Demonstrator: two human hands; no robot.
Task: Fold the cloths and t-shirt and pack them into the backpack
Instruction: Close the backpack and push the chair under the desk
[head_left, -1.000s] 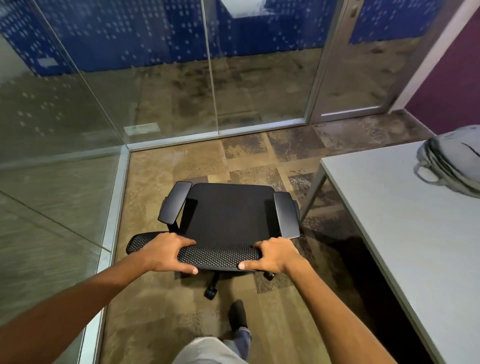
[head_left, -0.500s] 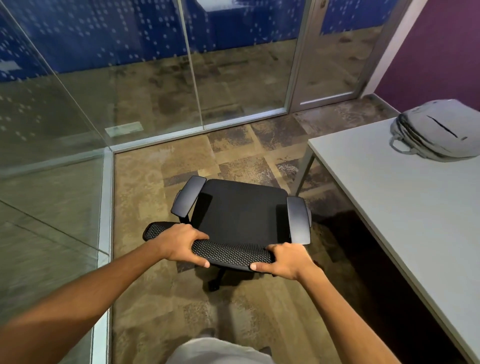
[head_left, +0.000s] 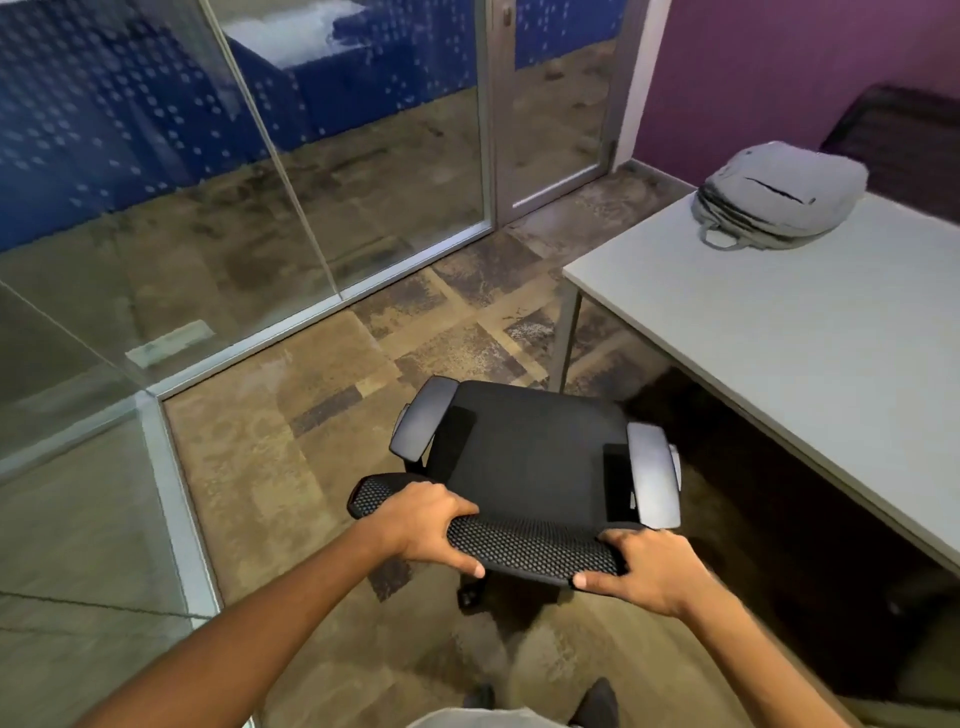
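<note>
Beside the tabletop (head_left: 810, 332) bearing the backpack (head_left: 779, 195), left hand (head_left: 423, 525) and right hand (head_left: 652, 569) each grip the chair (head_left: 535, 467) backrest.

1. The office chair (head_left: 530, 467) hides most of its own base; only one castor (head_left: 470, 596) shows under the mesh backrest (head_left: 524, 545).
2. The fingers of the left hand (head_left: 426, 525) and right hand (head_left: 649, 571) curl over the backrest's far side, their tips out of sight.
3. The white table (head_left: 779, 353) runs off the right edge.
4. The dark object (head_left: 904, 140) behind the grey backpack (head_left: 779, 195) is blurred and cut off on the right.
5. The backpack's opening cannot be told.
6. The shoes (head_left: 592, 701) are cropped at the near edge.
</note>
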